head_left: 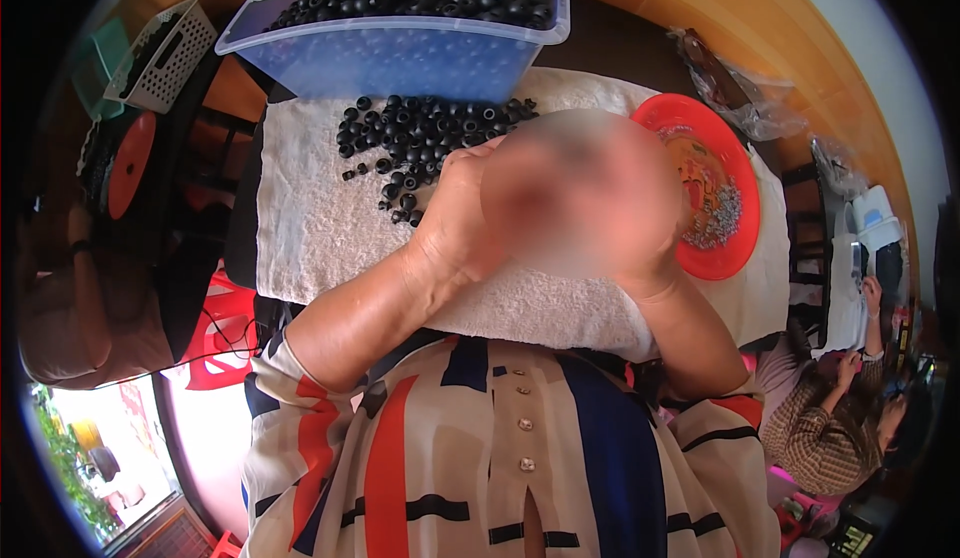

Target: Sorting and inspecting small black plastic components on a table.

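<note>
Both of my hands are raised close together over a white towel (330, 248). My left hand (455, 213) comes in from the lower left and my right hand (650, 243) from the lower right. A round blurred patch covers their fingers, so whatever lies between them is hidden. Beyond my left hand, many small round black pieces with holes (410, 133) are spread over the towel. Beside my right hand stands a red plastic dish (742, 228) holding a heap of small silvery pieces (715, 223).
A translucent bluish bin (400, 63) full of similar black pieces stands at the far edge. Clear plastic bags (740, 93) lie at the far right. A white perforated basket (170, 63) and a red lid-like disc (132, 163) are at left. Other people sit at both sides.
</note>
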Demonstrator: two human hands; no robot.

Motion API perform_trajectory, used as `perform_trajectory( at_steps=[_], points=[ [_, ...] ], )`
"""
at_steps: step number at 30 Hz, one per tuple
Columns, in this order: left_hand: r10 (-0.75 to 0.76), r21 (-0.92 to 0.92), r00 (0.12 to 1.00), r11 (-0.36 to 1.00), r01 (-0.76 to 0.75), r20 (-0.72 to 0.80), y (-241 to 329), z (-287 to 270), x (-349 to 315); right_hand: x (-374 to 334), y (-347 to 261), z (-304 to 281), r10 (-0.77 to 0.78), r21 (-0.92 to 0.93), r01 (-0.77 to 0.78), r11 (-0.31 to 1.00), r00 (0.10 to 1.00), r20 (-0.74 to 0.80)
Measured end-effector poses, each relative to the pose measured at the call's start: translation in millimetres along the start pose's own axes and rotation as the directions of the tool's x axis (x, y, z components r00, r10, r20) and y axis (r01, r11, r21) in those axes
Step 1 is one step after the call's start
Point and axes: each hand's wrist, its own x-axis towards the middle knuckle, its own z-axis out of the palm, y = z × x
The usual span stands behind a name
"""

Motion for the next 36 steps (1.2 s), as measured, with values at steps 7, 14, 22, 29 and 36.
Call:
perform_trajectory(
  at_steps=[7,14,22,29,36],
  points=[
    [-0.019,0.132,1.0,0.991,0.021,-0.019,0.5,5.5,-2.9,-0.1,1.6,-5.2,-0.09,-0.077,0.091,0.993,0.996,0.02],
    [-0.023,0.202,0.998,0.979,0.011,0.055,-4.7,8.1,-1.3,-2.6,-3.5,-6.6,-0.136,-0.108,0.136,0.985,0.991,0.012],
    [0.218,0.251,0.974,0.941,-0.226,0.059,-7.9,-1.3,3.5,4.5,-4.1,-4.4,-0.056,0.159,0.048,0.986,0.997,0.046],
    [0.262,0.332,0.964,0.907,-0.26,0.037,-8.0,3.6,-0.9,8.0,-1.5,-14.8,0.033,0.296,-0.068,0.953,0.992,0.121],
    [0.289,0.485,0.956,0.831,-0.273,0.042,-10.7,3.8,-1.8,4.1,-8.0,-11.5,0.147,0.233,-0.171,0.957,0.982,0.117]
  ],
)
